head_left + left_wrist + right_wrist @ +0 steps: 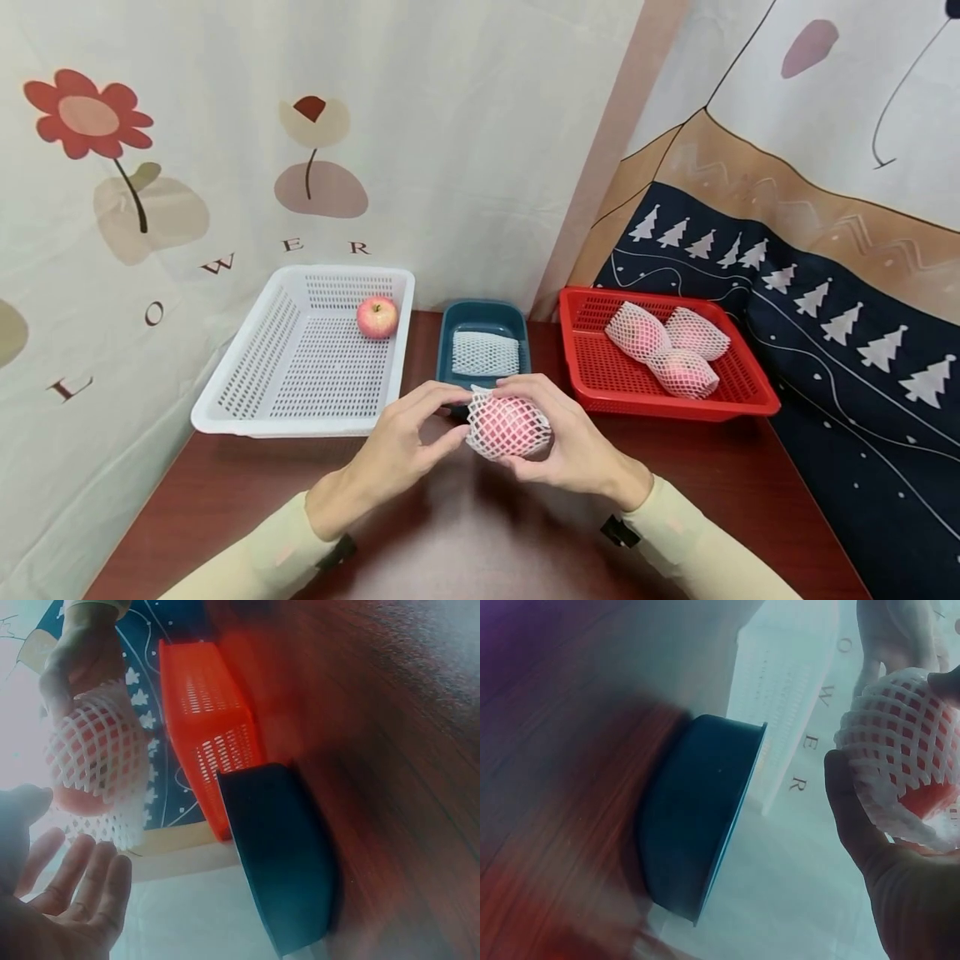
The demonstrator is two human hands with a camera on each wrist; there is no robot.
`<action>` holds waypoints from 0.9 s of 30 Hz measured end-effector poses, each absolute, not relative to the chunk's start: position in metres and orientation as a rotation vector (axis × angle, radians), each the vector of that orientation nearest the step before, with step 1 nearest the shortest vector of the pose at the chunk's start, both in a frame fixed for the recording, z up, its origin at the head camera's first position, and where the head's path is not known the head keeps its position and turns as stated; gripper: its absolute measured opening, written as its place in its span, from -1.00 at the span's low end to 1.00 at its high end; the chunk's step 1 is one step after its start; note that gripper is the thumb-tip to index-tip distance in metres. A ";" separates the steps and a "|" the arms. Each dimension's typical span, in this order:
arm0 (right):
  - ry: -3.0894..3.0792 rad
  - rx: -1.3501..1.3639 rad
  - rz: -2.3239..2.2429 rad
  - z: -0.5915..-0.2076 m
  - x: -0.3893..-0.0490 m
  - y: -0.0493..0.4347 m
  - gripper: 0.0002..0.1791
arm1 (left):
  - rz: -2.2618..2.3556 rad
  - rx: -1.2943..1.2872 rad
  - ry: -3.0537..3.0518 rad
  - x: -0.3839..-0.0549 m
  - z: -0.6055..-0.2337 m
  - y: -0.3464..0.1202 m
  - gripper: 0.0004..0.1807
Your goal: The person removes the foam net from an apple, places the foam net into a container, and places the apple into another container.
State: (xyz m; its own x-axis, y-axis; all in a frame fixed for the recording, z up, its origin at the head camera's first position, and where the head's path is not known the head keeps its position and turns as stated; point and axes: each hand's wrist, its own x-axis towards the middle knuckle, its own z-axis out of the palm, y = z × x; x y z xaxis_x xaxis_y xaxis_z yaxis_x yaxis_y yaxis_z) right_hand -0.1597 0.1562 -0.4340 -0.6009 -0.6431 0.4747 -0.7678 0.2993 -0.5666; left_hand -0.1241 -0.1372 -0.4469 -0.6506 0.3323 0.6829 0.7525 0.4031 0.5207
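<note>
A red apple in a white foam net sleeve [513, 427] is held above the table in front of the blue tub. My right hand [573, 442] grips it from the right, thumb below and fingers over the top. On the other side my left hand [405, 446] has its fingers and thumb spread at the sleeve's left end. The left wrist view shows those left fingers [94, 889] loosely extended beside the net; whether they touch it is unclear. In the right wrist view, bare red skin shows through a gap in the foam net [904, 727].
A white basket [300, 427] at left contains one bare apple [377, 317]. The blue tub [483, 310] in the middle holds a flat foam net sleeve [485, 354]. At right, a red basket [675, 406] holds three netted apples [684, 372]. A patterned curtain [465, 150] hangs behind.
</note>
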 end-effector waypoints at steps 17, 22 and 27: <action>-2.502 1.256 1.335 -0.435 -0.157 0.153 0.02 | -1.261 -1.002 -2.136 -0.124 -0.442 -0.131 -0.37; -2.512 1.239 1.344 -0.436 -0.157 0.153 0.03 | -1.295 -0.997 -2.128 -0.123 -0.442 -0.128 -0.37; -2.473 1.243 1.348 -0.437 -0.158 0.151 0.04 | -1.315 -1.008 -2.115 -0.124 -0.442 -0.126 -0.42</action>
State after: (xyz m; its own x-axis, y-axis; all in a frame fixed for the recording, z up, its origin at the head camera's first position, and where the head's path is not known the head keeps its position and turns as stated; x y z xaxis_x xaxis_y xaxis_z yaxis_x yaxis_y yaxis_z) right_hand -0.1575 0.1514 -0.4374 -0.6725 -0.6203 0.4038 -0.6755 0.2914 -0.6773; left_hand -0.1239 -0.1259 -0.4420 -0.6312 0.3457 0.6943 0.7756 0.2780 0.5667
